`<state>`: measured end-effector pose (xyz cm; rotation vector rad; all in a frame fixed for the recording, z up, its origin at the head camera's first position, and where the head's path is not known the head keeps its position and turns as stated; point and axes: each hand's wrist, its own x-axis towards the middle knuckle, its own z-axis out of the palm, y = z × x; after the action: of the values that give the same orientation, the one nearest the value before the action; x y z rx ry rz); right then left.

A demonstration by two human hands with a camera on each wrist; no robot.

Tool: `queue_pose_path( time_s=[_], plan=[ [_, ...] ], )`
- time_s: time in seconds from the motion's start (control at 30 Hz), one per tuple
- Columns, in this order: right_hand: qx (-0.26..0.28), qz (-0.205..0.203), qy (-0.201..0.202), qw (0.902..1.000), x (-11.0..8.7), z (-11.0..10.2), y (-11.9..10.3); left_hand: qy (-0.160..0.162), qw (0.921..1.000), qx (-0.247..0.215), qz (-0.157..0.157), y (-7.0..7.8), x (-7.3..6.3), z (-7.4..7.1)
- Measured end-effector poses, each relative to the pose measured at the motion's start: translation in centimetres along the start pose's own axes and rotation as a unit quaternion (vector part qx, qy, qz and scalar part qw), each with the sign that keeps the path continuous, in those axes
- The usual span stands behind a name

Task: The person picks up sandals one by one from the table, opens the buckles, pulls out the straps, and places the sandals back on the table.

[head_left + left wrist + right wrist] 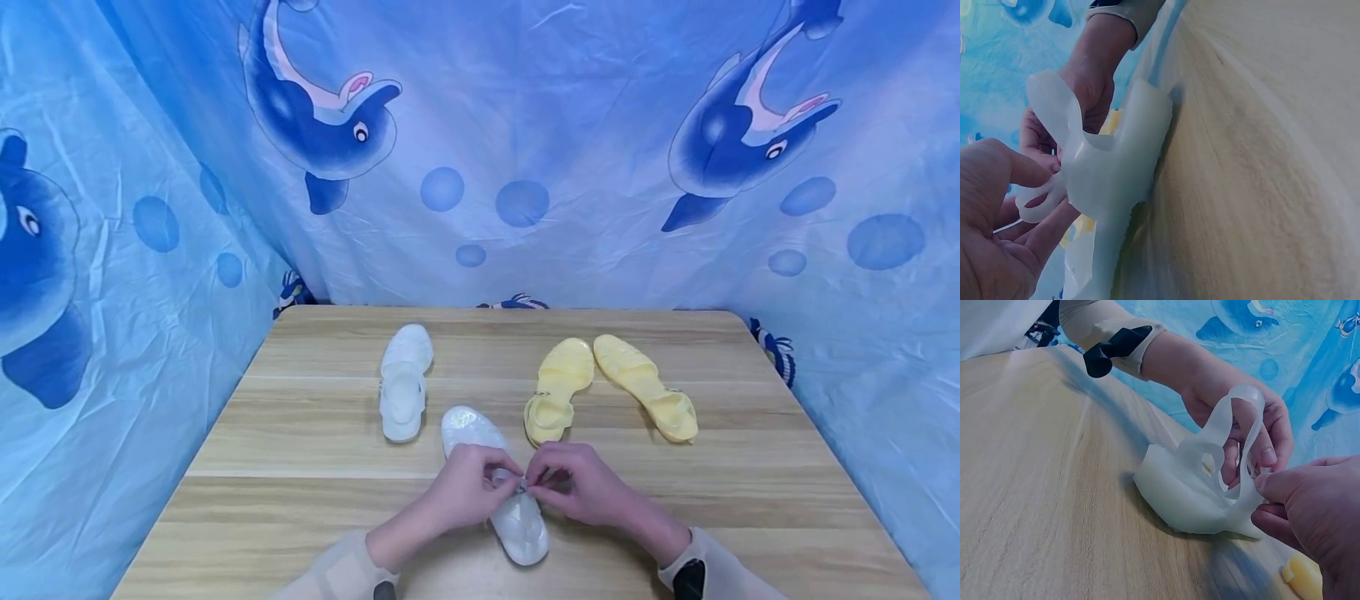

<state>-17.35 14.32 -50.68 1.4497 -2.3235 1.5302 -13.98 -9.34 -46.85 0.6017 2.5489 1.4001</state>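
A translucent white jelly sandal [521,532] lies on the table, angled with one end toward the far left. Both hands meet over its ankle strap [1254,434]. My left hand [474,485] pinches the strap from the left side between thumb and fingers, seen close up in the left wrist view. From the right, my right hand [581,483] pinches the strap at a small buckle [521,486], fingertips almost against those of the left. In the right wrist view the strap stands up in a loop above the heel part [1179,494]. The fingers partly hide the buckle.
Another white sandal [402,387] lies behind and to the left on the wooden table [300,517]. Two yellow sandals, one nearer the middle [566,367] and one farther right [637,375], lie beyond the right hand. A blue dolphin-print curtain [480,125] surrounds the table's far sides.
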Motion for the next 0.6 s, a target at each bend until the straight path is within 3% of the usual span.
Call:
queue_pose_path(
  time_s=[0.1,0.37,0.6],
  plan=[
    [0.002,-0.001,0.000,1.0000,-0.06,0.01,0.00,0.004,1.0000,0.002,0.006,-0.05,-0.17,0.00],
    [0.007,-0.004,-0.001,1.0000,-0.22,0.07,0.17,0.007,0.9979,-0.063,-0.014,-0.61,-0.65,0.04],
    [0.007,-0.005,-0.004,1.0000,0.00,0.03,0.03,0.008,0.9991,-0.040,-0.007,-0.83,-0.46,0.27]
  ],
)
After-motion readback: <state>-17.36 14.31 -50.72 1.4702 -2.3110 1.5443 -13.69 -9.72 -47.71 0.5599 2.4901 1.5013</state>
